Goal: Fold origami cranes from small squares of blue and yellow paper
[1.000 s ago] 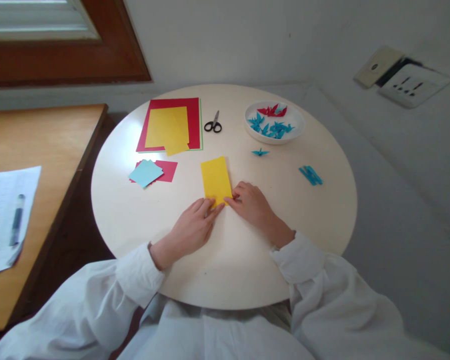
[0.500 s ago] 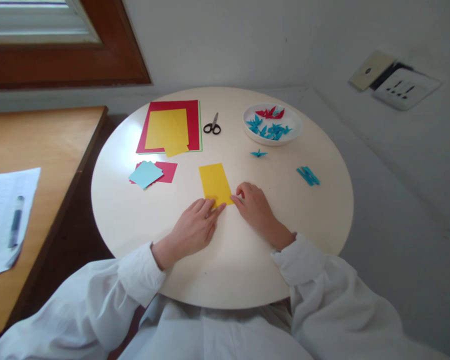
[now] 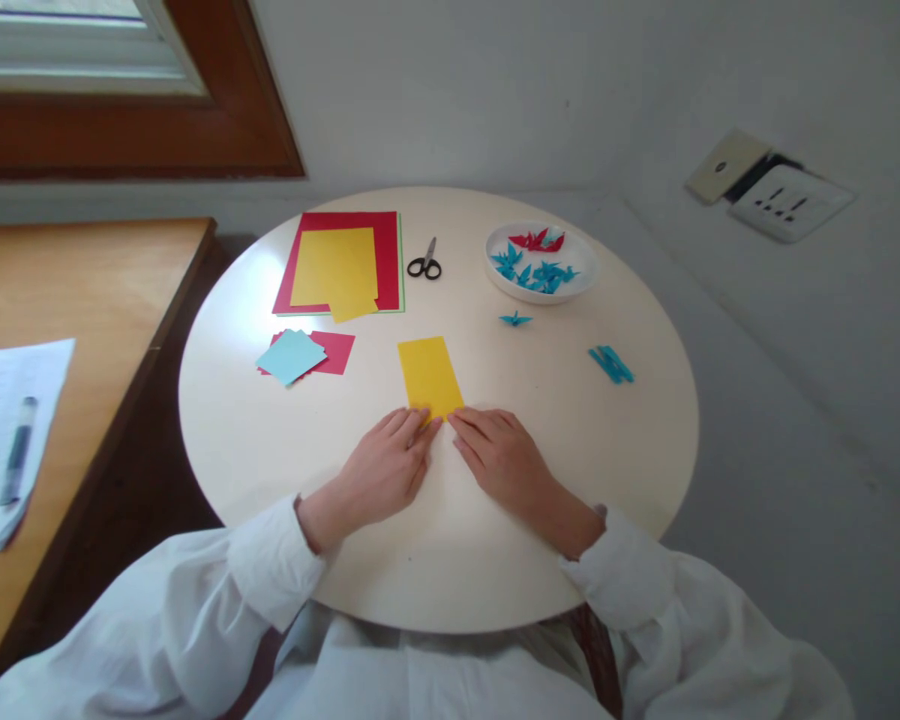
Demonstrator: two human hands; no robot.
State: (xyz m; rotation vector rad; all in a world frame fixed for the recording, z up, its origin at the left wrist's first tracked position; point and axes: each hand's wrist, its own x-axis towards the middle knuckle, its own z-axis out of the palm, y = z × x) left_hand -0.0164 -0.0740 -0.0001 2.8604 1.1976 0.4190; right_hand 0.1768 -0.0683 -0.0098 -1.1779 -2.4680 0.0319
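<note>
Fingers (image 3: 424, 436) of left hand (image 3: 384, 468) and right hand (image 3: 507, 460) touch yellow paper (image 3: 430, 374) at its near edge; whether gripping, I cannot tell

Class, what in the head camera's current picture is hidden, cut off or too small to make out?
In the head view:
Yellow paper: fingers of the left hand and right hand cover part of its near edge.
White sheet: print too small to read; the picture's left edge cuts the sheet off.
Blue cranes in the white dish: overlapping hides their number.
Small red papers: light blue paper hides how many.
</note>
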